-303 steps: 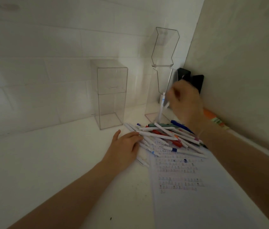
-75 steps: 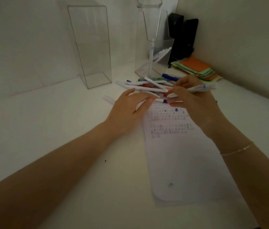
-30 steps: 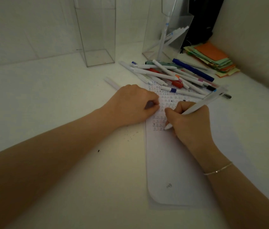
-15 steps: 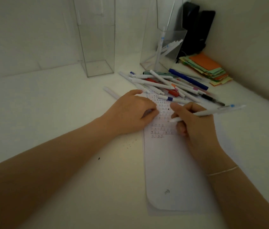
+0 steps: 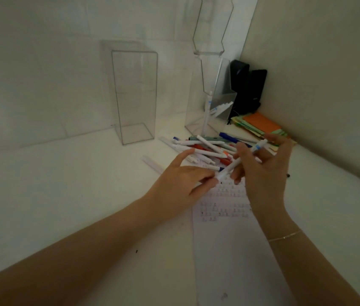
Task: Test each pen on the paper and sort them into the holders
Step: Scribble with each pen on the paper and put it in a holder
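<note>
While the bare left forearm crosses the lower left of the frame, the left hand point(image 5: 182, 182) sits at centre with its fingertips pinching the lower tip of a white plastic pen with a light-blue band point(image 5: 239, 161). Upper left of centre, a tall clear acrylic box holder point(image 5: 134, 96) stands upright on the white desk point(image 5: 53, 184), nothing showing inside it. Just above the hands lies a loose pile of white, blue, red and green pens point(image 5: 205, 149), spread at the top edge of a white sheet of paper point(image 5: 236, 250) marked with rows of small test scribbles. Behind the pile, upper centre, a second clear acrylic holder with an angled top point(image 5: 213, 89) holds a few white pens. Right of centre, the right hand point(image 5: 265, 173) grips the banded pen's upper part, the pen tilted up toward the right. Farther right, a stack of orange and green paper notes point(image 5: 260, 125) lies before two black objects point(image 5: 247, 89) in the corner.
</note>
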